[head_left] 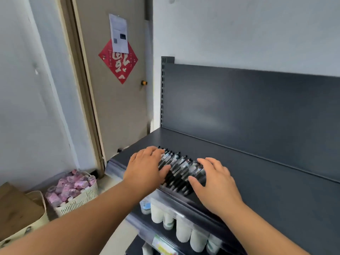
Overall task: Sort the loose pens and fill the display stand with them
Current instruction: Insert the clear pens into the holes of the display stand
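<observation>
Right at the centre of the view, the pens (181, 166) lay side by side in one tight row on the dark shelf (257, 181), close to its front edge. They were black barrels with pale labels, their tips pointing toward 11 o'clock.

Your left grip (147, 168) lay flat on the row's 9 o'clock end, the fingers spread wide and fairly straight over the barrels, pinching nothing. Its thumb reached across the pens toward 3 o'clock. Your right grip (215, 183) covered the 3 o'clock end the same way: fingers relaxed and laid on top, thumb stretched out toward the left one, nothing closed in it. The middle of the row showed between the two.

Behind the pens, at 12 o'clock, rose the shelf's dark back panel (239, 107), with a slotted upright at its left edge. Under the shelf, at 6 o'clock, stood a line of white bottles (182, 230); their labels were too blurred to read.

Further out, at 8 o'clock, a pale woven basket (81, 203) on the floor held pink packets (73, 186). At 11 o'clock stood a beige door (114, 111) with a red diamond sign (121, 67) and a white sheet (119, 34) pinned over its top corner.
</observation>
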Action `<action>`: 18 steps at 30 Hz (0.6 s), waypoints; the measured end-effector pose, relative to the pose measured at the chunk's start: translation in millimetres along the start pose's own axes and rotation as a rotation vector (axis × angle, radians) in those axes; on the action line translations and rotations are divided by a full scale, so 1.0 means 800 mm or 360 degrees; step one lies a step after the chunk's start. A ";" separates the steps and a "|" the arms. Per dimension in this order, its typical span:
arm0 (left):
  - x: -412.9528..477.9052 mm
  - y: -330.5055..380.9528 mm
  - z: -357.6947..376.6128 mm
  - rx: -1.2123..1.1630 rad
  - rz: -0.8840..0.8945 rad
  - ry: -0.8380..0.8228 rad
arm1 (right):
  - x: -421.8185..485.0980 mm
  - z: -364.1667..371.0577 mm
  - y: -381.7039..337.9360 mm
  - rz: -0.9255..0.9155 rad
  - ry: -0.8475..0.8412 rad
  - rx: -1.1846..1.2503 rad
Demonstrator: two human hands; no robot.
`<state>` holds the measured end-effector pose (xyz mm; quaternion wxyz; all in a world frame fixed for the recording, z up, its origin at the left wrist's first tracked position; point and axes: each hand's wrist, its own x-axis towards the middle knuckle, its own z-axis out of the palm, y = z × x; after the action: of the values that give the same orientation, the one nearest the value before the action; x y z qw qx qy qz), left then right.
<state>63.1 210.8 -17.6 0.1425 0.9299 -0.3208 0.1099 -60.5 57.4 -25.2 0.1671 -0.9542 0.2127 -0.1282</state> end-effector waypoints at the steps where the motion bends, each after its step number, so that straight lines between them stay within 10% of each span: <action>1: 0.011 -0.008 0.004 -0.0033 0.0010 -0.0023 | 0.002 0.002 -0.001 0.0066 0.0012 0.0002; 18: 0.097 -0.064 0.049 -0.0651 0.0037 -0.0388 | 0.038 0.050 -0.059 0.0646 0.0179 0.0128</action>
<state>159.4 192.6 -41.5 0.2869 0.8843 -0.3618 -0.0688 -4.0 94.2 -38.5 0.2153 -0.8757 0.4042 -0.1533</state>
